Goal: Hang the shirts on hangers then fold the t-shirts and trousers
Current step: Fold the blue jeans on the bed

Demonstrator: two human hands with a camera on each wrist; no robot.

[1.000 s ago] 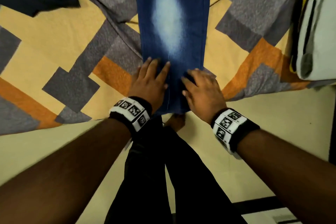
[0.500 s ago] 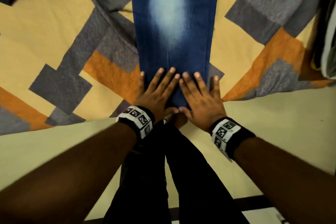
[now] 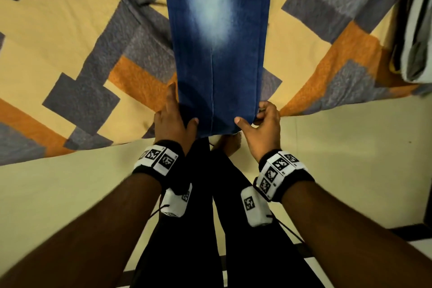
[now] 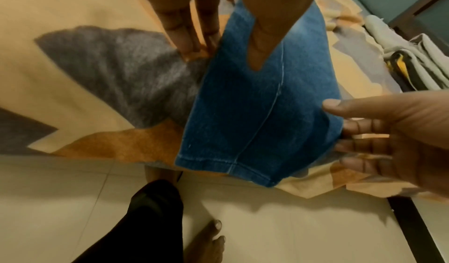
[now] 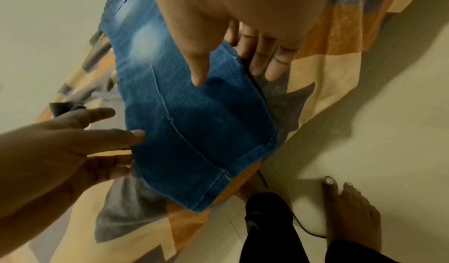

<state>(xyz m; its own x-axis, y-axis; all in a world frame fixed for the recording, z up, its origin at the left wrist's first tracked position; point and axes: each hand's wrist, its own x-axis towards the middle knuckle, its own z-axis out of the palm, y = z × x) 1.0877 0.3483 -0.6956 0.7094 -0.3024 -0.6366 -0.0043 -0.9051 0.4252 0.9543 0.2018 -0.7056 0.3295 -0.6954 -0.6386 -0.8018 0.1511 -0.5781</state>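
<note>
Plainly, unlabelled jeans [image 3: 217,58] between hands [image 3: 174,121]

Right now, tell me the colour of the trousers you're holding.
The trousers are dark blue denim with a faded pale patch down the leg, clearest in the head view.

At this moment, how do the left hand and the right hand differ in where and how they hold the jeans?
The left hand grips the jeans' left edge; the right hand grips the right edge. In the head view the left hand's index finger lies straight along the bedsheet beside the denim, while the right hand's fingers curl at the edge. Both put a thumb on top of the denim near the hem, with fingers going under the cloth.
</note>
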